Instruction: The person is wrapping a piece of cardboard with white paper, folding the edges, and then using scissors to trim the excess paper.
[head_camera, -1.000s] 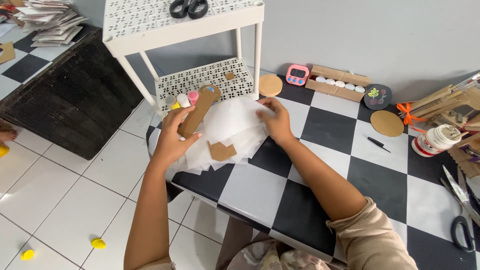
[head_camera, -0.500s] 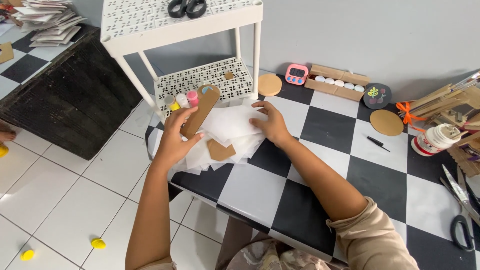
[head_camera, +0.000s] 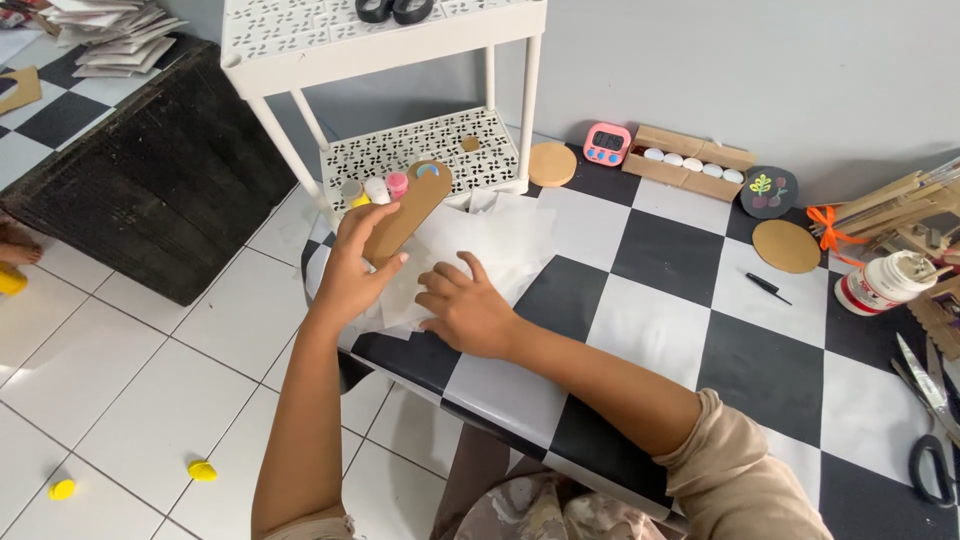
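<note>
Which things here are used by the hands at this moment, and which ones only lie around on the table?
In use:
- left hand holding the long cardboard strip
- right hand pressing on the white paper

Lying about:
- pink timer
- round cardboard disc
- white jar
- scissors
- small paint pots

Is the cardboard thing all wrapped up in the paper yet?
Not yet. The left hand holds the long cardboard strip bare, tilted above the white paper. The right hand presses flat on the crumpled paper, which is spread on the checkered table. No wrapping shows.
</note>
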